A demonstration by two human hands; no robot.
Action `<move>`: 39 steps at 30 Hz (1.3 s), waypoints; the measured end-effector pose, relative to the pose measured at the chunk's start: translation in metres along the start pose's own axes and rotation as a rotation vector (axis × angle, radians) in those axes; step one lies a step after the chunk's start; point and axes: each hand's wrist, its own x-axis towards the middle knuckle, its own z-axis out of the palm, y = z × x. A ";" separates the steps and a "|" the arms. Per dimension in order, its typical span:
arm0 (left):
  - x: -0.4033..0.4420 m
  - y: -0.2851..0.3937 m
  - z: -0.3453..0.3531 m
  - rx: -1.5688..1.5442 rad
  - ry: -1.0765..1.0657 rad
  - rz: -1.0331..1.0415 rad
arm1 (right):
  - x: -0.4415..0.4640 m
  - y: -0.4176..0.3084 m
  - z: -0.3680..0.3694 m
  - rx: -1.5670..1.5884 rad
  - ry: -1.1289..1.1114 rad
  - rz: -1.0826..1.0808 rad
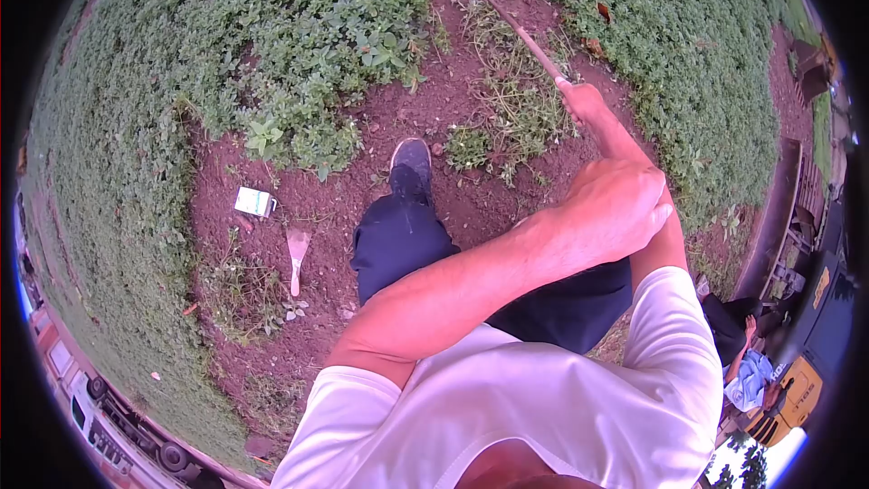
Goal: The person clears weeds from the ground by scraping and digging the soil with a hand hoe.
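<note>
Head view: the right hand is gripping a stick, slanting over greenery and bare soil. The left hand is lying curled across the right forearm; whether it is pinching anything I cannot tell. Farther out, a scraper is lying near a box.

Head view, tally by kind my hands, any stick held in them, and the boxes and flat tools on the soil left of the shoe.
Left hand and right hand: 2
Held stick: 1
White box: 1
Flat tool: 1
Total: 5
</note>
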 end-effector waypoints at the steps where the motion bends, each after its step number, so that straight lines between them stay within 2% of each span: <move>1: 0.000 0.000 -0.001 -0.013 -0.008 -0.004 | -0.008 0.018 -0.008 -0.052 -0.038 0.000; 6: -0.001 0.000 0.004 0.002 -0.026 0.024 | -0.101 0.116 -0.042 -0.124 0.002 -0.084; 11: -0.010 0.006 0.011 0.028 -0.162 0.046 | -0.194 0.212 -0.047 -0.149 0.078 0.033; 16: -0.015 0.003 0.021 0.097 -0.223 0.065 | -0.248 0.256 -0.032 -0.099 0.151 0.117; 21: -0.016 0.002 0.024 0.121 -0.242 0.047 | -0.233 0.256 -0.019 -0.025 0.219 0.124; 24: -0.013 0.006 0.023 0.138 -0.284 0.000 | -0.193 0.242 -0.016 0.035 0.247 0.104; 30: -0.011 -0.006 0.031 0.165 -0.188 -0.026 | -0.079 0.209 -0.021 0.149 0.234 0.064; 32: -0.009 -0.008 0.030 0.209 -0.260 -0.078 | -0.061 0.201 -0.021 0.178 0.202 0.073; 35: -0.006 -0.012 0.034 0.225 -0.230 -0.079 | -0.069 0.208 -0.013 0.202 0.144 0.112; 36: -0.005 -0.012 0.036 0.217 -0.235 -0.072 | -0.065 0.237 -0.003 0.164 0.202 0.101; 39: -0.004 -0.011 0.039 0.187 -0.237 -0.016 | -0.119 0.268 0.005 0.142 0.213 0.152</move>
